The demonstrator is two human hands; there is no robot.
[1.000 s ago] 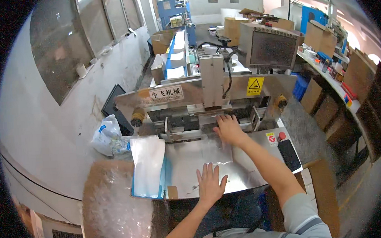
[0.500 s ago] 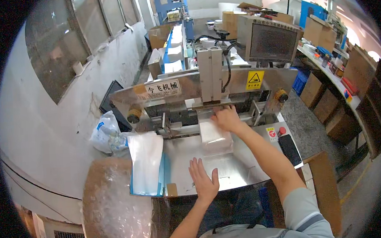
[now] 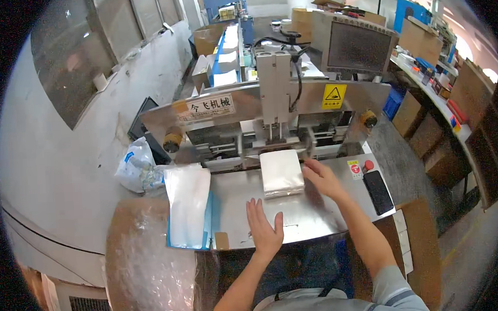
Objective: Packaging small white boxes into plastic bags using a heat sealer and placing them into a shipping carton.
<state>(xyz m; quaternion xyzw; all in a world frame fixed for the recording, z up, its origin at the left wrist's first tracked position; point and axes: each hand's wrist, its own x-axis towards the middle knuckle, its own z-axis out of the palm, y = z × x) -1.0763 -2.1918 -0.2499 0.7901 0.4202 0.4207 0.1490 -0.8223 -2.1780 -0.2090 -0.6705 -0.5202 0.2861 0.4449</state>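
Observation:
A square white stack in clear film lies on the metal worktop, its far edge against the machine. My right hand is beside its right edge, fingers stretched out and holding nothing. Whether the fingertips touch the film, I cannot tell. Nearer to me, my left hand hovers over the worktop's front part, open and empty, fingers pointing away. Just behind the stack, the machine's lowered press bar spans between two upright metal side plates. To the left lies a pile of clear plastic bags in a blue holder.
A red push button and a black phone are at the worktop's right. A carton with clear film stands at the lower left, another carton at the lower right. Behind the machine runs a blue conveyor with white stacks.
My right hand has drawn back from the stack's far end to its right side. The press bar has come down and the side plates have moved inward. My left hand has hardly moved.

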